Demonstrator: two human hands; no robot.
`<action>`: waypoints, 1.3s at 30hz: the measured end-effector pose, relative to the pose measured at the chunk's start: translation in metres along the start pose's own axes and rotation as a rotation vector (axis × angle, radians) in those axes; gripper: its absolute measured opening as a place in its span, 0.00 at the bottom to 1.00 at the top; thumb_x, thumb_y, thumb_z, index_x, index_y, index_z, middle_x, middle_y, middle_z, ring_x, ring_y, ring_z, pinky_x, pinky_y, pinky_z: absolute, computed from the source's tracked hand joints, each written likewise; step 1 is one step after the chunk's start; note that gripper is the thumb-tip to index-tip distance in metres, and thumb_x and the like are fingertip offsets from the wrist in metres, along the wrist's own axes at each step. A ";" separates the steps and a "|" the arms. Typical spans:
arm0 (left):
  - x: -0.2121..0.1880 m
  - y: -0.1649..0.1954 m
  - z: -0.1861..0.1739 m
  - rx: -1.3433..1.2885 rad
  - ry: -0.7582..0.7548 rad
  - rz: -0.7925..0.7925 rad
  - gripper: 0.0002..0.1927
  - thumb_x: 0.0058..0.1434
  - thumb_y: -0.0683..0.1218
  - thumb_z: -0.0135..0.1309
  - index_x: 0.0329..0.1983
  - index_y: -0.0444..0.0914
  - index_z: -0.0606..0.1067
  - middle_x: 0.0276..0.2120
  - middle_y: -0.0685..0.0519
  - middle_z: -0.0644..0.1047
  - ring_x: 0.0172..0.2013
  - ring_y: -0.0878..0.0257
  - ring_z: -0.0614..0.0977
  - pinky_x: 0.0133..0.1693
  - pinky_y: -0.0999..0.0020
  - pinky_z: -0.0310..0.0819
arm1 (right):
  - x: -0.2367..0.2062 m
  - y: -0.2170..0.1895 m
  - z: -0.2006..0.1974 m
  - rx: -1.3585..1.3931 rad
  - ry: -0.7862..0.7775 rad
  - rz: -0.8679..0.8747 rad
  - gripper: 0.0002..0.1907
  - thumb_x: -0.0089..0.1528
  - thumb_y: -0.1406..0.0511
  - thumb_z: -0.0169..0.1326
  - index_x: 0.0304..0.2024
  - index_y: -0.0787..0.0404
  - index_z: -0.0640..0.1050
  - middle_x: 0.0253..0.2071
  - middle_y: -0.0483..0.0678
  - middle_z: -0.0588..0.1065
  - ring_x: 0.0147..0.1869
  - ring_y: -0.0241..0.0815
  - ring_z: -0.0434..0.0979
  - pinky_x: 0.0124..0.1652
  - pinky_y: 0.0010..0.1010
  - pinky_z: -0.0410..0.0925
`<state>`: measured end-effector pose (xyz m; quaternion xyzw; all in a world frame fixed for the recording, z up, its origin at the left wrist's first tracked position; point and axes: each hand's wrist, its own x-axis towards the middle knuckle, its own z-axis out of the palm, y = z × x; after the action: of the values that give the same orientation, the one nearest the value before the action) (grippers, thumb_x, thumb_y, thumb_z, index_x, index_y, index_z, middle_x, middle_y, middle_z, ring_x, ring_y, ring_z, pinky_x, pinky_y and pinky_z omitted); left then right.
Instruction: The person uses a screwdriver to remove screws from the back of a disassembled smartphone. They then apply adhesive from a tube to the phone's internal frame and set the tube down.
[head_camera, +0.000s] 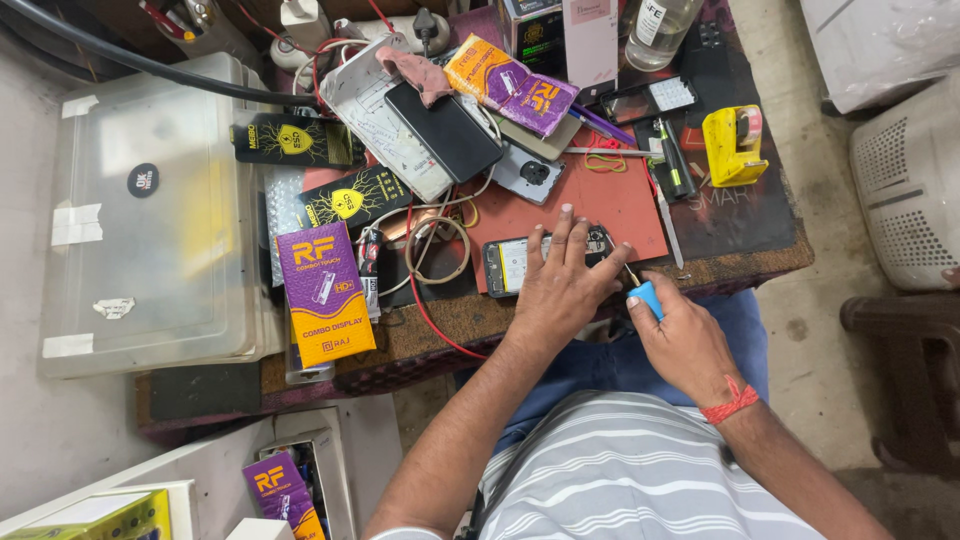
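1. Left hand (562, 285) laid flat, fingers spread, across an opened phone (515, 262) at the centre of the table (745, 230); pressing down, apparently to keep the phone from sliding under the tool.
2. Right hand (685, 340) at 4 o'clock from the phone, thumb and fingers pinched around a blue-handled screwdriver (643, 295); tip angled up toward 11 o'clock and meeting the phone's right end, just under the left fingertips.
3. Phone resting on a red work mat (610, 205), close to the table's near edge, likely for an easy reach from the lap.
4. Purple display box (325, 292) lying flat at 9 o'clock from the phone, well apart from it.
5. Coil of cable (437, 250) between box and phone, just beside the phone's left end.
6. Dark phone (445, 130) face-down at 11 o'clock, stacked on a white sheet, out of the working area.
7. Yellow tape dispenser (733, 145) at 2 o'clock, upright on the dark part of the table, near but clear of the mat.
8. Clear plastic storage bin (150, 210) at far 9 o'clock, lid closed, beside the table.
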<state>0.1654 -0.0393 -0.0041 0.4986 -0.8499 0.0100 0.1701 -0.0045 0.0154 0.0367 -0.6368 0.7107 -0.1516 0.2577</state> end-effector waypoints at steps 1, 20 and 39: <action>-0.001 0.000 -0.004 -0.015 0.004 0.011 0.32 0.62 0.64 0.56 0.69 0.62 0.65 0.66 0.42 0.67 0.73 0.45 0.58 0.67 0.37 0.50 | -0.001 0.000 -0.001 0.116 -0.039 0.103 0.26 0.67 0.55 0.50 0.64 0.59 0.71 0.41 0.60 0.80 0.43 0.60 0.81 0.42 0.49 0.72; 0.007 -0.066 -0.062 -0.032 -0.303 0.220 0.43 0.44 0.56 0.69 0.67 0.53 0.68 0.68 0.59 0.67 0.74 0.50 0.55 0.71 0.42 0.45 | -0.007 0.043 -0.059 -0.074 0.017 -0.308 0.28 0.64 0.57 0.55 0.65 0.60 0.72 0.48 0.57 0.78 0.46 0.60 0.81 0.42 0.46 0.73; 0.009 0.060 -0.012 -0.070 -0.128 0.011 0.38 0.54 0.72 0.56 0.69 0.63 0.66 0.75 0.33 0.50 0.76 0.36 0.45 0.71 0.31 0.35 | 0.003 0.081 -0.087 -0.225 -0.131 -0.257 0.27 0.61 0.52 0.54 0.61 0.52 0.74 0.50 0.50 0.79 0.47 0.60 0.81 0.44 0.49 0.74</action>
<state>0.1138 -0.0150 0.0193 0.4872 -0.8616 -0.0506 0.1328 -0.1198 0.0139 0.0633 -0.7556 0.6177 -0.0610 0.2091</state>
